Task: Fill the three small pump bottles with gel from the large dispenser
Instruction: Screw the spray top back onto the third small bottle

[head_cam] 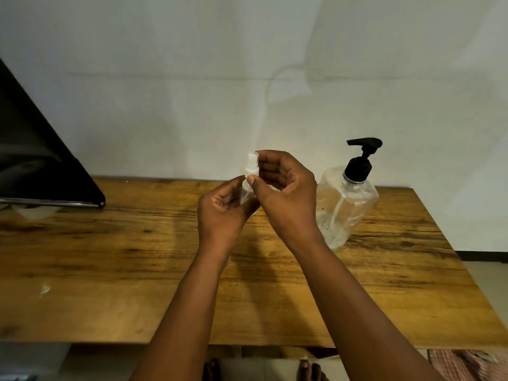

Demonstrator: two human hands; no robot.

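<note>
A small clear pump bottle [246, 191] with a white pump top [251, 165] is held upright above the wooden table [137, 257]. My left hand [222, 213] grips the bottle's body from below and the left. My right hand [283, 193] pinches the pump top with thumb and fingers. The large clear dispenser [346, 204] with a black pump head [362, 152] stands on the table just right of my right hand, with a little gel at its bottom. Only one small bottle is in view.
A dark, slanted panel with a metal edge [41, 166] overhangs the table's back left. A white wall rises behind the table. The table's right edge slopes near the dispenser. Feet and a patterned cloth [467, 364] show below the front edge.
</note>
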